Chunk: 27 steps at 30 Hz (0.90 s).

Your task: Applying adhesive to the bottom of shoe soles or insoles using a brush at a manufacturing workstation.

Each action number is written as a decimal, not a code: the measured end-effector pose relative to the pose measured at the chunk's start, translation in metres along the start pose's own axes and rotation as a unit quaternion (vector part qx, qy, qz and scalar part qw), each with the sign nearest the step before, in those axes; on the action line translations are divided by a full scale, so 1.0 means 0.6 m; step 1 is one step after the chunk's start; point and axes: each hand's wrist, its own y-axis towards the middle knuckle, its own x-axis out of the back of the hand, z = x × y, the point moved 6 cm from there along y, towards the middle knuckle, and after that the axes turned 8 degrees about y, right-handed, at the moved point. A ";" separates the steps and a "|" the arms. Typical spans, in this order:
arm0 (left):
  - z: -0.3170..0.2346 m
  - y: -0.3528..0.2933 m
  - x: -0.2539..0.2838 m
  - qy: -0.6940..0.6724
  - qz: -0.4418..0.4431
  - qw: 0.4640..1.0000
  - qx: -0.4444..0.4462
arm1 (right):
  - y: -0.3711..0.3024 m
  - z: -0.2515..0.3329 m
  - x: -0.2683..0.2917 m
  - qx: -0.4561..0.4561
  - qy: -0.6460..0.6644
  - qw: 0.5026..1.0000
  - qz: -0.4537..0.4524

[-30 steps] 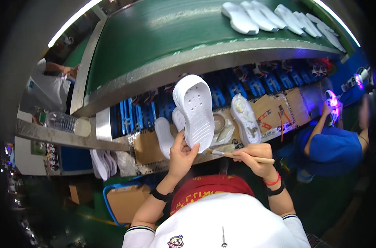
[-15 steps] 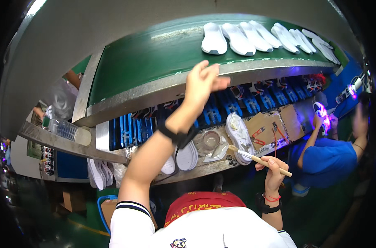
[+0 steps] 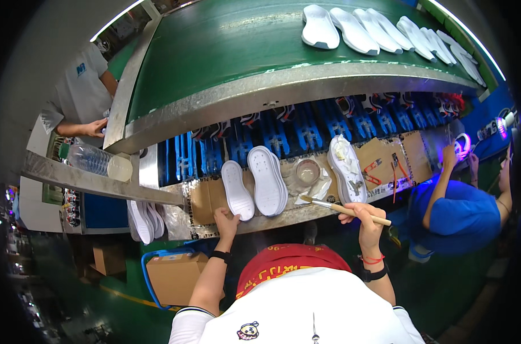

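My right hand [image 3: 363, 222] is closed round the wooden handle of a brush [image 3: 332, 206], its bristles pointing left over a crumpled white sheet [image 3: 319, 188] on the bench. Beside the sheet stands a round cup [image 3: 307, 171] of pale contents. At the bench's near edge, my left hand [image 3: 226, 222] has its fingers and thumb at the lower end of a white shoe sole [image 3: 237, 192]; the sole hides part of the grip. To its right lies a larger pair of stacked soles [image 3: 266, 182]. A further white sole [image 3: 347, 172] holds crumpled scraps near my right hand.
Above the bench runs a green conveyor [image 3: 214, 54] with a metal edge, carrying several white soles [image 3: 352, 31]. Blue racks [image 3: 272, 137] line its underside. Red-handled cutters [image 3: 373, 172] lie on cardboard. A plastic bottle [image 3: 88, 160] rests at left. A co-worker in blue [image 3: 455, 212] sits at right.
My left hand has come down from the conveyor's edge to the smaller sole on the bench. The brush, still in my right hand, has shifted slightly left. My view has tilted.
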 end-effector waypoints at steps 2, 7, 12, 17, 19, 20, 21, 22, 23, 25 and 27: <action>-0.010 0.002 0.001 -0.086 0.015 0.995 0.040 | 0.001 -0.007 -0.006 -0.001 0.003 1.000 0.020; -0.034 -0.009 0.033 -0.511 0.263 0.779 0.249 | -0.003 -0.015 -0.009 -0.010 0.004 0.999 0.036; -0.218 -0.086 0.110 -0.439 0.279 0.848 0.097 | -0.006 -0.013 -0.024 -0.022 0.003 0.998 0.053; -0.327 -0.122 0.129 -0.403 0.212 0.889 -0.045 | -0.012 -0.010 -0.060 -0.024 0.033 0.992 0.121; -0.354 -0.128 0.131 -0.375 0.176 0.903 -0.111 | -0.009 -0.003 -0.074 -0.004 0.021 0.990 0.141; -0.370 -0.135 0.137 -0.365 0.167 0.907 -0.128 | -0.010 0.001 -0.082 0.008 0.009 0.988 0.154; -0.384 -0.142 0.140 -0.354 0.157 0.910 -0.146 | -0.009 0.004 -0.088 0.021 -0.004 0.986 0.168; -0.390 -0.147 0.141 -0.359 0.145 0.909 -0.154 | -0.007 0.005 -0.094 0.035 -0.032 0.982 0.181; -0.396 -0.150 0.141 -0.359 0.145 0.909 -0.154 | -0.006 0.006 -0.095 0.035 -0.032 0.982 0.180; -0.404 -0.154 0.146 -0.339 0.129 0.917 -0.165 | -0.006 0.014 -0.103 0.061 -0.080 0.973 0.209; -0.407 -0.158 0.145 -0.339 0.127 0.918 -0.165 | -0.006 0.026 -0.097 0.060 -0.092 0.971 0.211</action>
